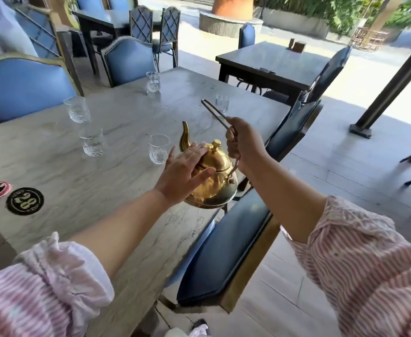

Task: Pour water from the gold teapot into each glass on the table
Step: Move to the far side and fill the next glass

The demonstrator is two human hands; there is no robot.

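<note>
Head view, only one. Gold teapot (214, 176) held in the air over the near right edge of the table (117, 181), spout up and pointing away toward the glasses. Right hand (244, 144) is clamped round the thin wire handle (215, 113), which sticks up and away past the fist. Left hand (187, 171) lies flat and spread against the lid and shoulder of the pot, fingers apart, steadying rather than gripping.

Five glasses on the table: nearest glass (159, 149) just beside the spout, middle-left glass (91, 141), left glass (76, 109), far glass (153, 81), right glass (222, 103) behind the handle. Water levels hard to read; most look empty or nearly so. Two round coasters (24, 201) at the left edge, well apart from the action. Blue chair (226, 254) sits right under the pot.

Judged step: lining up for a pour into the nearest glass, pour not begun.

Risks: pot hangs from a wire handle, so it can swing and send the stream beside the glass. Lid is likely loose; if the left hand lifts during tilt it may drop off. Pot hangs at the table edge, drips could land on the chair. Spout close to the glass, a bump could knock it over.
</note>
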